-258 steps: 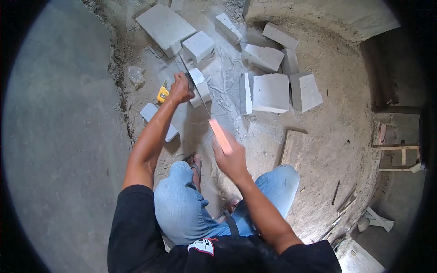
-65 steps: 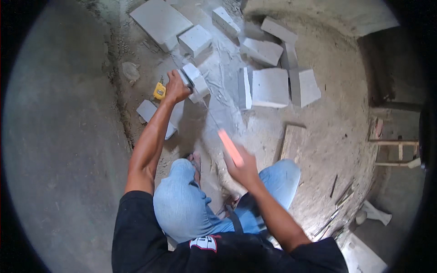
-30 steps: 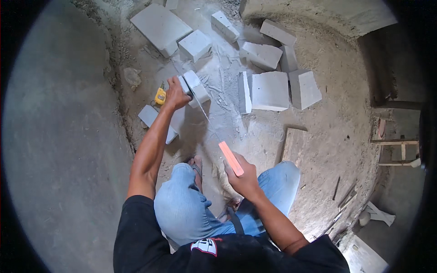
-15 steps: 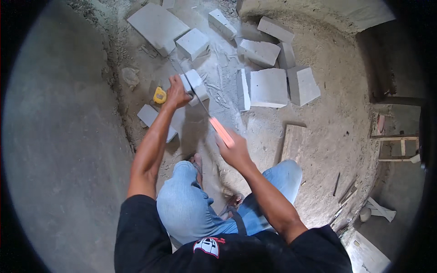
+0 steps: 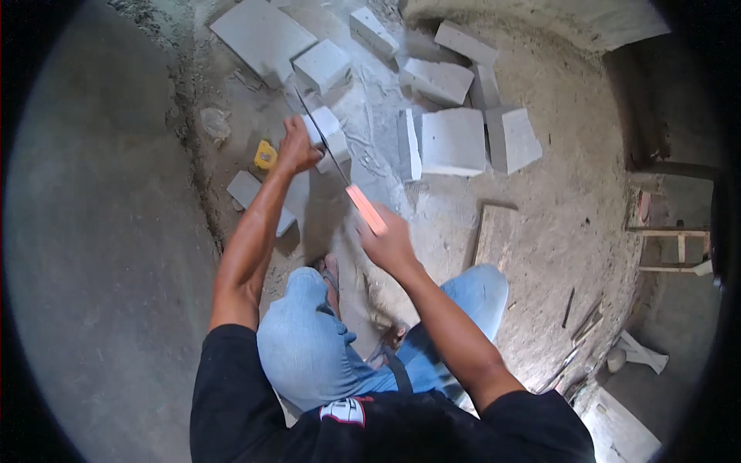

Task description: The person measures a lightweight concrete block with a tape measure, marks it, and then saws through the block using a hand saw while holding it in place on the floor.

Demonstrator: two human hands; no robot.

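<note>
My right hand (image 5: pixel 387 241) is closed round the orange handle of a hand saw (image 5: pixel 365 208). Its long thin blade slants up and to the left, across a small white lightweight block (image 5: pixel 333 139) on the dusty floor. At the block's left side, my left hand (image 5: pixel 297 147) grips it close beside the blade; part of those fingers is hidden. A yellow tape measure (image 5: pixel 265 155) lies just left of that hand. Under my left forearm is a flat pale block piece (image 5: pixel 245 187). How deep the blade sits in the block is hard to make out.
Several white blocks (image 5: pixel 454 143) stand and lie to the right and beyond. A large slab (image 5: pixel 262 38) and a smaller block (image 5: pixel 322 65) are at the far left. A wooden board (image 5: pixel 496 235) lies near my right knee. Along the left runs a grey wall (image 5: pixel 108 231).
My right hand has pushed the saw away from me and slightly left along the block. My left hand keeps its hold. The whole view has shifted slightly.
</note>
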